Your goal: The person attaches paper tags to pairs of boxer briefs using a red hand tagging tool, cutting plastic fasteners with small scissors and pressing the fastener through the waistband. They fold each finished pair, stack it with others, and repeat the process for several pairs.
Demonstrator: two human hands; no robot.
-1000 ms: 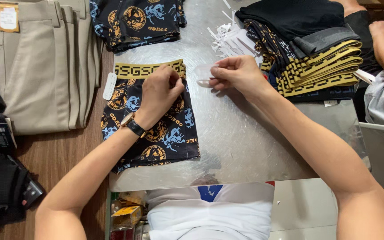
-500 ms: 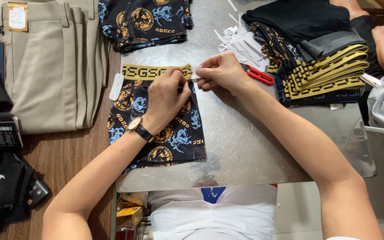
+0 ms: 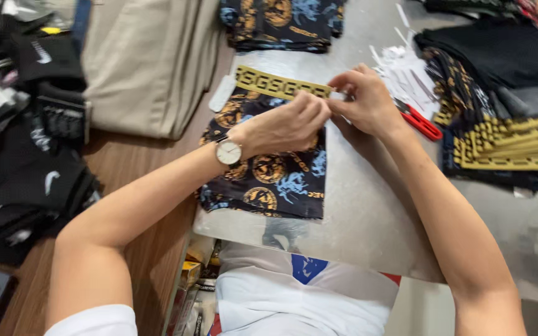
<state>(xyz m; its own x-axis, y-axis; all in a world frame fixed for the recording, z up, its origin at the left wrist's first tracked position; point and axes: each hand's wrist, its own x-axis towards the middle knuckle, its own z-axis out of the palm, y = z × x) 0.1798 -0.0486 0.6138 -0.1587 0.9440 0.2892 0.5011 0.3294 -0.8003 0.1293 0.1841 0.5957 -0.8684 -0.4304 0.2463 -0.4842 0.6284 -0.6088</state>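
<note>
Dark patterned shorts (image 3: pixel 275 180) with a gold waistband (image 3: pixel 269 83) lie flat on a metal sheet (image 3: pixel 368 230). My left hand (image 3: pixel 287 127), wearing a wristwatch, rests on the shorts and pinches the waistband near its right end. My right hand (image 3: pixel 365 102) meets it there, fingers closed on a small white tag (image 3: pixel 337 96) held against the waistband's end. The fingertips of both hands touch. A white label (image 3: pixel 222 93) lies by the waistband's left end.
Red-handled scissors (image 3: pixel 421 122) lie just right of my right hand, beside white paper scraps (image 3: pixel 406 68). A stack of folded shorts (image 3: pixel 505 143) stands at right, another folded pair (image 3: pixel 281 22) at top. Beige trousers (image 3: pixel 151 68) and black clothing (image 3: pixel 32 155) lie left.
My right hand has brought the white tag left to the waistband's right end. My left hand has slid up the shorts to meet it, and the view has moved closer.
</note>
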